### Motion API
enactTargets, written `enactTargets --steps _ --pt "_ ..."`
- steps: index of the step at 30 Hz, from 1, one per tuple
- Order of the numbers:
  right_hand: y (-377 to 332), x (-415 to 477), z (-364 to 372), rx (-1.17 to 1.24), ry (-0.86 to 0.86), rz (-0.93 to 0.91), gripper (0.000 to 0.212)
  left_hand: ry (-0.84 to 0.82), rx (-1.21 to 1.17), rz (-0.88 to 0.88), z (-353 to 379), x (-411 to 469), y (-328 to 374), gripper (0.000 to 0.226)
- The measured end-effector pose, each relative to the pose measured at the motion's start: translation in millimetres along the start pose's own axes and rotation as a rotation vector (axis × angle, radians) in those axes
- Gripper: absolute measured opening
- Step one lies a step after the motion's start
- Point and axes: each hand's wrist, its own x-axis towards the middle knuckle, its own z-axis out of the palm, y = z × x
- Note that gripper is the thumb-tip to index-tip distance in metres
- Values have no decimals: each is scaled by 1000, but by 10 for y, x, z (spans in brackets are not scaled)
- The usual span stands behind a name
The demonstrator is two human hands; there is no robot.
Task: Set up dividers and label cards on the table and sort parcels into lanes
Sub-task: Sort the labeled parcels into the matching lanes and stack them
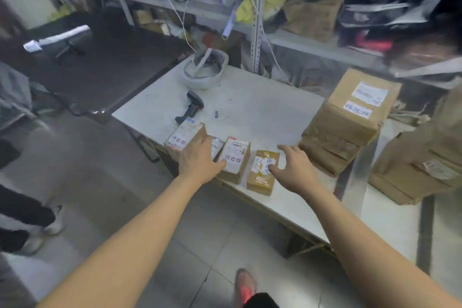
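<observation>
On the tabletop's (250,107) near edge, the left hand (200,160) rests open on the 11 o'clock box (183,136), and the right hand (295,167), spread and empty, touches the taped parcel (260,177) at 12, likely light, stiff and slick, so grip its long sides.

Bare table (262,107) mid-surface; scanner (191,107), helmet (205,69) behind; stacked boxes (350,127) right

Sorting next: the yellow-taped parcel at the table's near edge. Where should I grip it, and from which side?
Come from above and pinch its long sides, thumb on one, fingers on the other. The yellow-taped parcel lies flat on the table; a narrow gap separates it from the middle parcel on its left, and bare table shows on its right. The right hand is nearest.
</observation>
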Motion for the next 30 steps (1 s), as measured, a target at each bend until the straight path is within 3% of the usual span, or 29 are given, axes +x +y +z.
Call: enactTargets --steps 3,10,13,15,17,19,22,25,30 --pt "5 154 176 6 -41 57 64 -17 -50 -31 209 140 -37 61" --pt "-46 290 523 39 -94 272 74 -179 -130 -92 687 392 -90 100" --pt "-148 281 682 98 -102 401 68 -226 -161 -123 822 440 -75 109" --pt "-257 257 796 137 -90 493 65 -228 -169 -133 916 432 -70 103" --pt "-373 260 920 169 -67 557 75 -222 -188 -128 1006 439 -73 97" --pt "-455 275 1035 189 -33 608 82 -234 -229 -135 1085 454 -79 104" --pt "-510 331 1169 178 3 691 78 -248 -293 -144 1167 475 -93 114" --pt "-538 377 1265 181 42 744 72 -240 -346 -117 1189 532 -154 107" --pt "-562 410 1311 173 112 811 79 -242 -383 -58 1150 656 -256 101"
